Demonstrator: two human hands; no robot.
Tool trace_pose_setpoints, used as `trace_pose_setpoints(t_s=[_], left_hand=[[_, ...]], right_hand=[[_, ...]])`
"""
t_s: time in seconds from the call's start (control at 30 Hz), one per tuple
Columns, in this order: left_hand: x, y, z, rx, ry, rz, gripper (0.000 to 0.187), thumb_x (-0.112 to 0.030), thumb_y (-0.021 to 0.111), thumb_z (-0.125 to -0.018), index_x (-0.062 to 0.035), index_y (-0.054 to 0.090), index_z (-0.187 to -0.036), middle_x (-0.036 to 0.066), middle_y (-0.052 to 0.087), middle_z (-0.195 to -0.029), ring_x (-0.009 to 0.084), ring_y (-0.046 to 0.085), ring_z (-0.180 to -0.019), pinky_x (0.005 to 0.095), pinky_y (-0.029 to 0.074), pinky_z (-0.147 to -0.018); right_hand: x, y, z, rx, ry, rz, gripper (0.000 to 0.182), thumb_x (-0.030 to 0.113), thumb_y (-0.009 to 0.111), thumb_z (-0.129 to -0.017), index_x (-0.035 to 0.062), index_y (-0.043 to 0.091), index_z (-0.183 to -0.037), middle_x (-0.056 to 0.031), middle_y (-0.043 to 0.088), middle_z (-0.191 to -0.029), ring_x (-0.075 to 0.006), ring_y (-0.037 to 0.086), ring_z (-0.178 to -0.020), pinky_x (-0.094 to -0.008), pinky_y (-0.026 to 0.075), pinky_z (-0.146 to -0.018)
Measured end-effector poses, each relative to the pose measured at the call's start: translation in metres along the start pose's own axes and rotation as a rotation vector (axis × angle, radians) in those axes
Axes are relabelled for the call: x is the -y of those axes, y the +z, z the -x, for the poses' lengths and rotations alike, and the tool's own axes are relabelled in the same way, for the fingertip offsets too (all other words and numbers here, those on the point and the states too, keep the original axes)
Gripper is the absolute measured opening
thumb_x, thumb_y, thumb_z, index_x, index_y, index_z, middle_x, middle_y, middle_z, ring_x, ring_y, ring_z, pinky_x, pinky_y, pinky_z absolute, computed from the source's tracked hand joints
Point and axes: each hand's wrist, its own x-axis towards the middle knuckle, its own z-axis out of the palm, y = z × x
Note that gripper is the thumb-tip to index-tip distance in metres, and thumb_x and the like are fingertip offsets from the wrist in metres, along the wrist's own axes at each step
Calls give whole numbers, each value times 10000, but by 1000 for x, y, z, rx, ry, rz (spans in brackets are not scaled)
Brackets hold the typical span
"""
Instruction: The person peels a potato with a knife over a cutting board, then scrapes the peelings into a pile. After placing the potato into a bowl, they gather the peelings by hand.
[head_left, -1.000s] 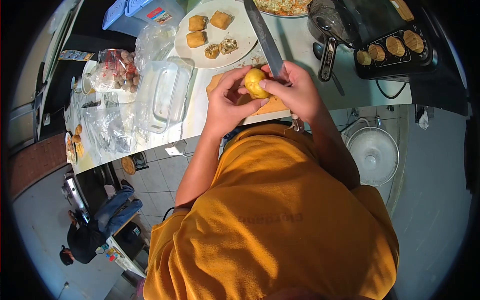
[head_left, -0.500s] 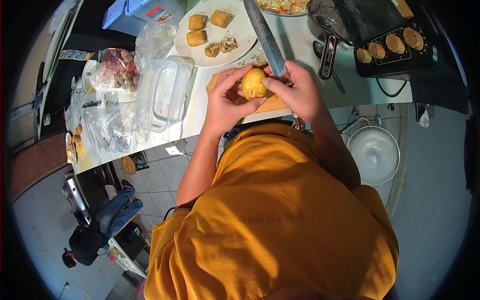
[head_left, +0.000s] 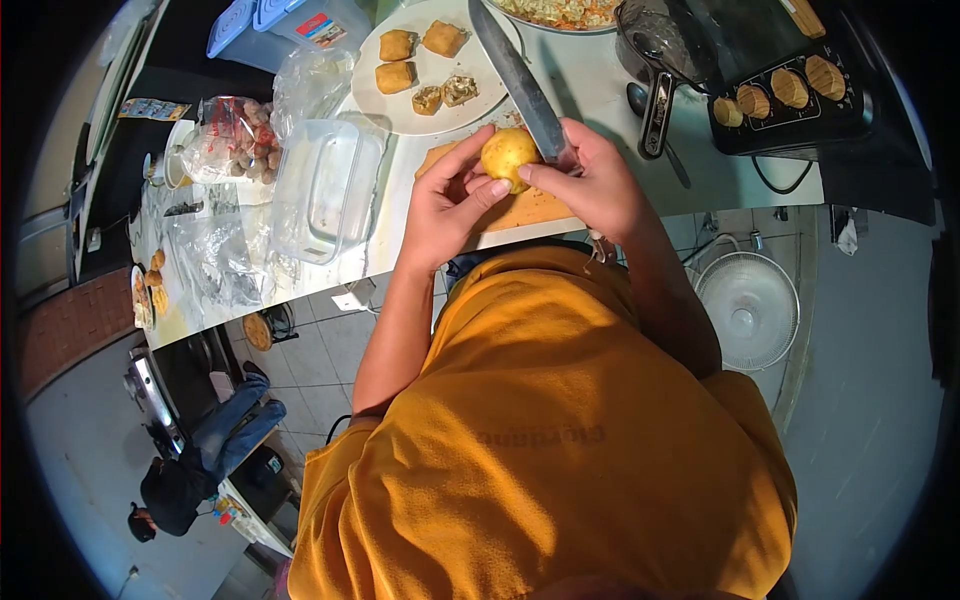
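A round yellow potato (head_left: 509, 158) is held above the wooden cutting board (head_left: 530, 212) near the table's front edge. The fingers and thumb of my left hand (head_left: 447, 205) wrap round its left and lower side. My right hand (head_left: 595, 185) grips a large knife (head_left: 520, 85) near its heel, and its thumb presses on the potato's lower right. The blade points up and to the left, passing just right of the potato. Behind my hands lies a white plate (head_left: 375, 105) with several browned square pieces, one of them broken open.
A clear plastic container (head_left: 330, 190) and a bag of small round items (head_left: 235, 140) are on the left. A black pan (head_left: 665, 50), a spoon and a black stove (head_left: 850, 120) stand on the right. Another person (head_left: 180, 490) is at the lower left.
The potato has turned a little and risen slightly in my fingers. The knife blade has tilted further left, and my left thumb has shifted up and left.
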Motion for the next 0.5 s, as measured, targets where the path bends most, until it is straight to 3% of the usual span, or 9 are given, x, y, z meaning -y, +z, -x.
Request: trace_pose_setpoints(t_s=[0.27,0.33,0.5], left_hand=[[2,5,-1,-12,60,50,570,132,657,-801,16,472,-1328,133,556,-1242,196,575,-1107,314,524,-919],[3,6,0,-28,70,58,568,141,659,-793,18,478,-1317,136,545,-1256,204,569,-1122,329,526,-933],[2,4,1,-32,57,50,576,148,660,-786,20,478,-1318,134,533,-1274,231,548,-1165,360,522,-956]], right_hand=[[0,2,2,-12,-26,-112,410,-2,645,-830,16,536,-1226,4,592,-859,-16,469,-639,-184,332,-505],[7,1,5,1,20,-157,387,49,681,-795,13,578,-1167,3,624,-884,-53,546,-757,-215,442,-683],[9,-3,8,29,83,-177,388,45,671,-802,9,571,-1175,5,619,-884,-53,544,-762,-214,440,-689]])
